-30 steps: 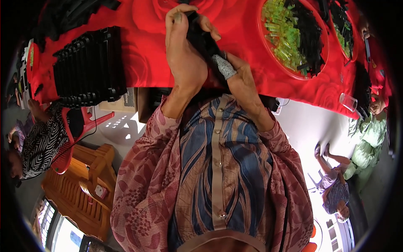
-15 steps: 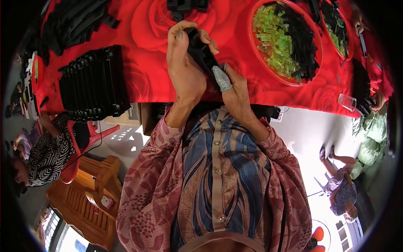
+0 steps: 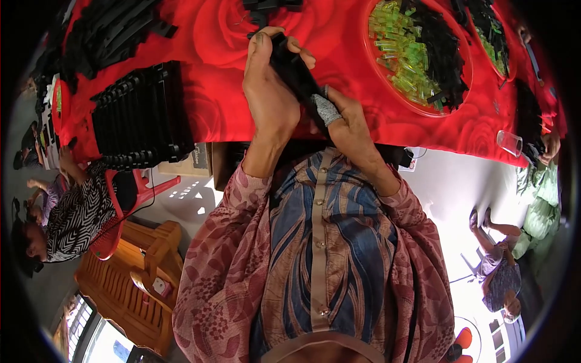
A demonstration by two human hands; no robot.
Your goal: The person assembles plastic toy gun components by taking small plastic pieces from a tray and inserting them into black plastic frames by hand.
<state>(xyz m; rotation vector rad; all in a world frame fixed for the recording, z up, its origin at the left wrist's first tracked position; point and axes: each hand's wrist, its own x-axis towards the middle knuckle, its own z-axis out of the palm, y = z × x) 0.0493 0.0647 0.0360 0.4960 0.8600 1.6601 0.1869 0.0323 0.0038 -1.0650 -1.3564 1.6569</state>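
Observation:
Between my hands, above the near edge of the red table, is a long black plastic part [image 3: 295, 69], held at a slant. My left hand [image 3: 269, 91] is closed round its far end, thumb along the side and fingertips curling over the other edge. Lower down, my right hand [image 3: 348, 121] grips the near end; a grey wrapping [image 3: 327, 110] covers its thumb. Small details of the part are hidden by my fingers. To the left lies a row of similar black parts [image 3: 142, 115], stacked side by side.
A round red tray [image 3: 370, 45] of yellow-green clear pieces and black pieces sits at the right, a second tray [image 3: 511, 72] beyond it. A clear cup [image 3: 509, 143] lies by the edge. Loose black parts [image 3: 115, 36] pile up far left. A seated person [image 3: 75, 212] is at left.
The view has shifted slightly, so the surroundings sit a little to the right. My hands keep hold of the black part, with only a small movement of the right hand.

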